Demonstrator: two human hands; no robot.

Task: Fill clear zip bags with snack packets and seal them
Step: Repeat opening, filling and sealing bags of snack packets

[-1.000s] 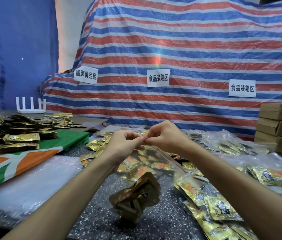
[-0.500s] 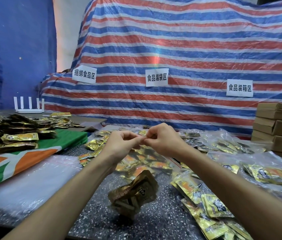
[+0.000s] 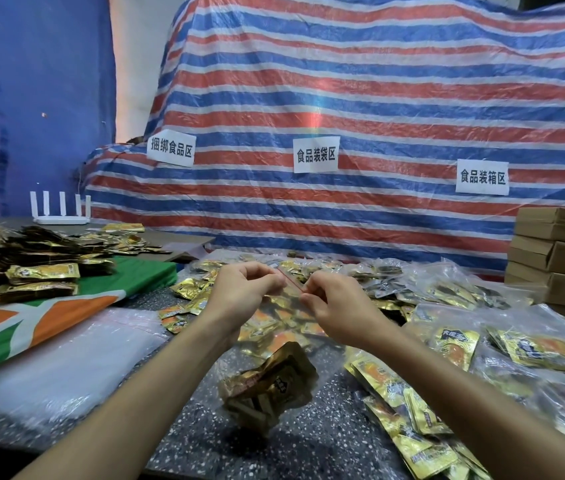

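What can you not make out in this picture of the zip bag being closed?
Head view:
- the zip strip: the left grip and right grip pinch it and cover its ends, so how far it is sealed cannot be told.
- the packets in the bag: crumpled and blurred, count unclear.
- the boxes: cut off by the right edge.

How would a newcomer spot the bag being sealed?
Over the speckled table before the striped tarp, left hand and right hand pinch the top of one clear zip bag. It alone hangs, gold packets bunched at its bottom; the filled bags lie flat.
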